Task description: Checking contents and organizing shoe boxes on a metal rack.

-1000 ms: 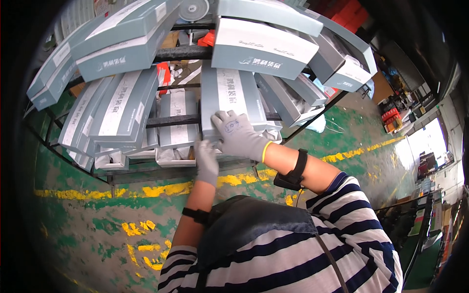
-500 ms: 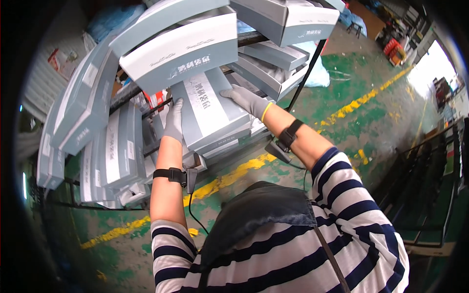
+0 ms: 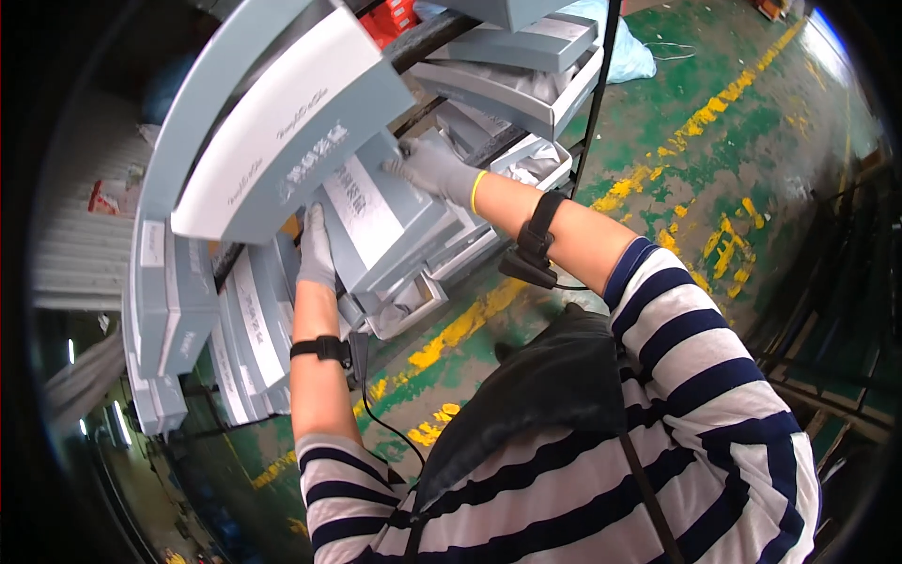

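Green workshop floor with yellow lines lies below a metal rack. Both gloved hands clamp one grey flat box (white strip on its lid): left hand steadying its near-left edge, right hand pressing its far-right corner, among stacked grey boxes.

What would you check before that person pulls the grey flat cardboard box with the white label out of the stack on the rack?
1. Left hand in a grey glove on the near edge of the grey flat cardboard box with a white label: ok.
2. Right hand on the box's far edge: ok.
3. Large grey and white box overhanging above, possibly leaning: cannot tell.
4. Boxes beneath stay put: cannot tell.
5. Black cable from the left wrist band hanging free: ok.
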The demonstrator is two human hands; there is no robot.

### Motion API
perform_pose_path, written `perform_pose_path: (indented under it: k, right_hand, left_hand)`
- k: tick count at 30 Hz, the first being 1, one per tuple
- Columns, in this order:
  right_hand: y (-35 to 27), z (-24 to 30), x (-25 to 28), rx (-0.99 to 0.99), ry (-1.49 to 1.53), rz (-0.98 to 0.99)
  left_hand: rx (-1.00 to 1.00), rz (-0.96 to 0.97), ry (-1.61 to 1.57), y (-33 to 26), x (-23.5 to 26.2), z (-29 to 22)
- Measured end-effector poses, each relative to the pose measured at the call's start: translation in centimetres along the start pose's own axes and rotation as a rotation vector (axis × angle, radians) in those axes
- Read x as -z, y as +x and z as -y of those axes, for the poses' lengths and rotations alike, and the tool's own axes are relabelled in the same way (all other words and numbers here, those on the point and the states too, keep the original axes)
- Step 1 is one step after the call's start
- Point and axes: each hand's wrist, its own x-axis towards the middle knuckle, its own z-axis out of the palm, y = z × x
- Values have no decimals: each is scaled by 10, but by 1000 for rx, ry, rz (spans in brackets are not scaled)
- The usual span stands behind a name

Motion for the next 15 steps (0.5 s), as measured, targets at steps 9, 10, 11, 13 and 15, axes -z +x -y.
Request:
perform_pose_path:
  k: [9,10,11,13,15]
  right_hand:
    - [-122,10,-8,-149,-145,-55]
    - [-122,11,-9,-155,-135,-54]
    - [-120,12,-7,-142,-134,-72]
    - [-109,13,-5,-164,-72,-62]
    - [-84,-12,-7,-213,108,-99]
  left_hand:
    - [199,101,-346,-25,-10,-3]
    - [233,124,-394,-27,-6,-1]
    - [244,134,-382,-27,-5,-1]
    - [249,155,-420,-28,3,2]
    - [251,148,-412,-26,-13,-2]
